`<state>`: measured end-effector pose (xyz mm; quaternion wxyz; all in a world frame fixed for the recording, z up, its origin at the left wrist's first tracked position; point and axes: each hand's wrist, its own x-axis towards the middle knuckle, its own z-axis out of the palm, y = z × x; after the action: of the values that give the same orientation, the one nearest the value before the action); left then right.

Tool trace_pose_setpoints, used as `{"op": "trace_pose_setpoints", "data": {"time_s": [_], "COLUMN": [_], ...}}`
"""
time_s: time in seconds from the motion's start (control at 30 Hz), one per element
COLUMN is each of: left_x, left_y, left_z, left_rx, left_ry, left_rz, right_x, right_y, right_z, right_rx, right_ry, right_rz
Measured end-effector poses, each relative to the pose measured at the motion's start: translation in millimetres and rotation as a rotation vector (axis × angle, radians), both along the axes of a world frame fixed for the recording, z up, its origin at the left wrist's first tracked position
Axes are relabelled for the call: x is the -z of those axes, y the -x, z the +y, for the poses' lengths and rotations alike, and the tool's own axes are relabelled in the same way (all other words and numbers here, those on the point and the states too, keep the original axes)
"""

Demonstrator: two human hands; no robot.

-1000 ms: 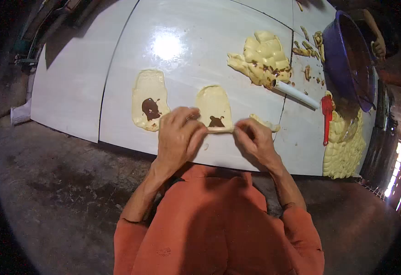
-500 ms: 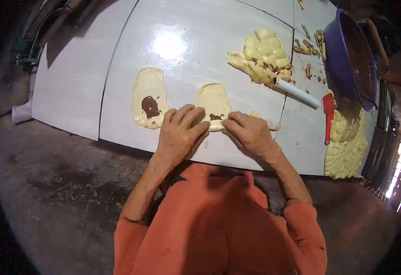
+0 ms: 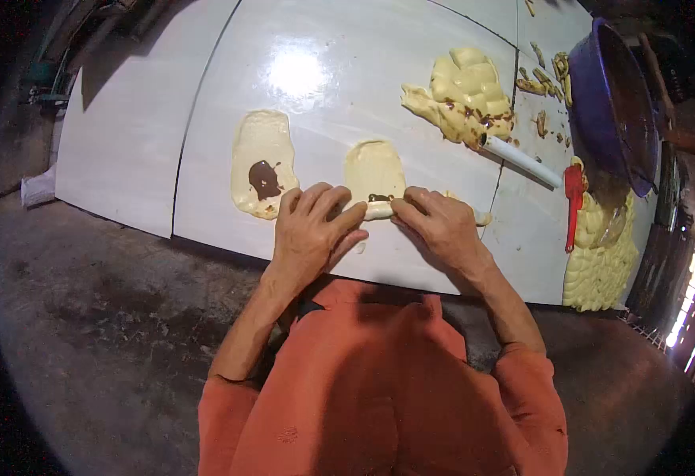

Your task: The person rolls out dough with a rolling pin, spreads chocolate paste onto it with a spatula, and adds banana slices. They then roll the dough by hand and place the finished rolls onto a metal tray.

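A flattened piece of dough (image 3: 374, 165) lies in front of me with its near edge rolled up and a dark brown filling (image 3: 380, 197) showing just beyond the roll. My left hand (image 3: 313, 224) grips the left end of the rolled edge, fingers curled over it. At the right end, my right hand (image 3: 437, 222) pinches the same roll with bent fingers. Left of my left hand is a second flat dough piece (image 3: 261, 139) with a brown blob of filling on it. A small pale dough strip (image 3: 482, 217) shows partly behind my right hand.
A pile of dough pieces (image 3: 470, 83) smeared with brown sits at the back right. Beside it are a white pipe-like roller (image 3: 522, 161), a red spatula (image 3: 573, 208), a purple basin (image 3: 611, 111) and more dough pieces (image 3: 601, 270). The white tabletop (image 3: 228, 246) ends close to my body.
Both hands have pushed slightly forward with the rolled edge, which now lies closer to the filling. The fingers stay on the dough. The view has shifted a little.
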<state>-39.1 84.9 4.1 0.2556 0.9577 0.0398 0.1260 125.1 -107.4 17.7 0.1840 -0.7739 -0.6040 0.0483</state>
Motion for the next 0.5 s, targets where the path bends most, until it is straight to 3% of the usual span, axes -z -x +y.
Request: {"op": "trace_pose_setpoints", "data": {"time_s": [0.13, 0.23, 0.37, 0.5], "left_x": [7.8, 6.7, 11.0, 7.0], "left_y": [-9.2, -5.6, -6.2, -10.1], "left_z": [4.8, 6.1, 2.6, 2.8], "left_rx": [-0.118, -0.076, -0.004, -0.133], "left_ry": [-0.001, 0.015, -0.063, -0.102], "left_rz": [-0.099, -0.119, -0.076, -0.072], "right_x": [6.0, 0.8, 10.8, -8.7], "right_y": [-6.5, -3.0, -6.5, -13.7], "right_z": [0.9, 1.9, -5.9, 4.7], "right_rx": [0.090, 0.113, -0.029, 0.048], "right_ry": [-0.015, -0.075, -0.050, 0.000], "right_rz": [0.091, 0.093, -0.063, 0.030]}}
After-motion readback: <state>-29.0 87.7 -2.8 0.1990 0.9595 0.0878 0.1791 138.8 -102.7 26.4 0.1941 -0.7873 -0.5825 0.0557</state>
